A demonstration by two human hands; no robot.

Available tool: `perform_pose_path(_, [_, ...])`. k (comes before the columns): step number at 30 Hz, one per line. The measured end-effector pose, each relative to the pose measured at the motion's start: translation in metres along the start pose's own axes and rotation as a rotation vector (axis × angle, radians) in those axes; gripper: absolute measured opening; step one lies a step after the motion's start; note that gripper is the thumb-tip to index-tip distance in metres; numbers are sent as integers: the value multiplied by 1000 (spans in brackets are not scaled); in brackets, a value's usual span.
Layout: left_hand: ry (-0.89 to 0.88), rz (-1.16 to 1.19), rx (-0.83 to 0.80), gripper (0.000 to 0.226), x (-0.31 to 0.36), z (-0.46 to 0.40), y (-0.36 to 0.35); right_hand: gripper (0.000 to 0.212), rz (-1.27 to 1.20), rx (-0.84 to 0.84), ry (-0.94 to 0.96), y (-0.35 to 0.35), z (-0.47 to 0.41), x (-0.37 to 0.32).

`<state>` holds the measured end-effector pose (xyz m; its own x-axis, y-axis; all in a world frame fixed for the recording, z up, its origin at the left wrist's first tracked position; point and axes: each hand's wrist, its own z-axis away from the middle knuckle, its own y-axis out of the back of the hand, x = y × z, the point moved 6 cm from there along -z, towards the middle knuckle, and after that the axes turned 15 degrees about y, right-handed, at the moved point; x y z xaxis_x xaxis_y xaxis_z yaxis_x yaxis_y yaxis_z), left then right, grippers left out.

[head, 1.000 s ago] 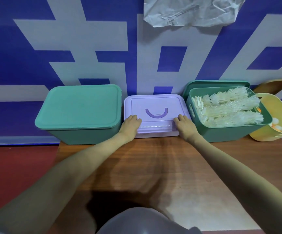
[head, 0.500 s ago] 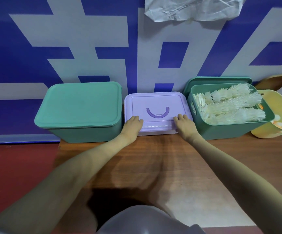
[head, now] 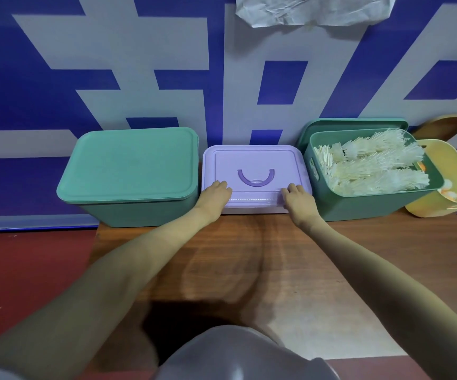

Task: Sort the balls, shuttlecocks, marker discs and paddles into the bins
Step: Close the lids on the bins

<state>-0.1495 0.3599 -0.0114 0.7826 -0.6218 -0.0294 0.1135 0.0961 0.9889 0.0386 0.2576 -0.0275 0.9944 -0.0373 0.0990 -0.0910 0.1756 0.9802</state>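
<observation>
The left hand [head: 216,193] is laid on the near-left corner of the purple bin's lid [head: 254,163], fingers curled over the front edge and gripping it. The right hand [head: 295,198] is placed the same way on the near-right corner, fingers hooked on the lid edge. The purple bin [head: 254,208] is closed, set at the back of the wooden desk [head: 249,256] against the blue-and-white wall banner [head: 139,64], with a darker purple U-shaped handle [head: 255,179] recessed in the lid between the two hands. Just to its left a closed teal bin [head: 131,171] is seen, lid on. Just to its right an open green bin [head: 358,204] is filled with white shuttlecocks [head: 369,165] lying on their sides; its lid [head: 353,123] is propped behind it against the wall. A yellow bin [head: 452,182] is seen further right, tilted, touching the green one (white and orange items inside, too small to tell what they are). A brown rounded thing [head: 446,124] is visible behind the yellow bin, partly cut off. Crumpled white paper or plastic [head: 312,9] is stuck on the wall at the top. Red floor [head: 30,270] is seen left of the desk.
</observation>
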Motion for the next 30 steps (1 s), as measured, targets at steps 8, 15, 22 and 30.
perform_pose_path(8, [-7,328,211,30,-34,-1,48,37,-189,67,-86,46,-29,-31])
perform_pose_path(15, [491,493,390,34,-185,-26,78,39,-698,163,168,90,-114,-118])
perform_pose_path(22, [359,484,246,37,-229,-82,76,41,-934,276,-54,109,-197,-129])
perform_pose_path(30, [281,531,50,31,-231,-122,61,42,-976,380,-107,98,-217,-133])
